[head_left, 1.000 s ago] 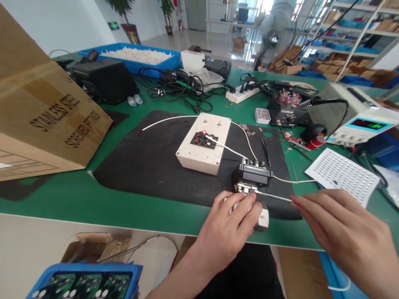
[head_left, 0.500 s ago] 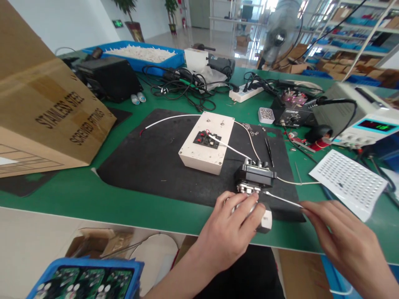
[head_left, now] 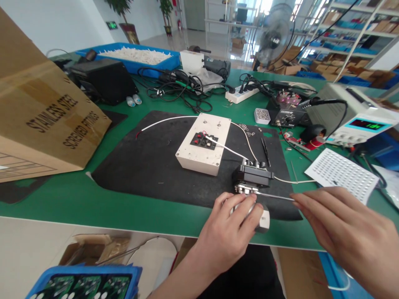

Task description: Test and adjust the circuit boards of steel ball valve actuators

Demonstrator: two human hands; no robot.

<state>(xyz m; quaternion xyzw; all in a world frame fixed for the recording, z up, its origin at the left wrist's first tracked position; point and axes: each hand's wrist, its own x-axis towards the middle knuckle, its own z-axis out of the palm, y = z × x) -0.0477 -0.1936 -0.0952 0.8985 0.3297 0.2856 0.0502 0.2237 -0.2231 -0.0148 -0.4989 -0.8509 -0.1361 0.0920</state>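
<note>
My left hand (head_left: 232,224) is closed over a silver metal fitting (head_left: 264,219) with a hexagonal end, part of it hidden under the fingers. That fitting is in line with a black housing (head_left: 254,176), and small nuts and metal parts (head_left: 246,189) show between them. In my right hand (head_left: 339,220), thumb and fingers pinch a slim metal spanner (head_left: 276,196), whose far end touches the metal parts beside my left fingertips. A white cable (head_left: 232,148) runs from the black housing to the terminal block (head_left: 204,140) on a cream box (head_left: 202,160).
Tweezers (head_left: 265,151) and small rings (head_left: 247,129) lie on the black mat (head_left: 149,166). On the right are a sheet of small dots (head_left: 343,174) and a power supply (head_left: 358,112). A cardboard box (head_left: 52,120) stands at left; a blue tray of circuit boards (head_left: 137,274) is below.
My right hand has moved up and slightly left, bringing the spanner's end from just beside the metal parts onto them. My left hand keeps its hold on the fitting.
</note>
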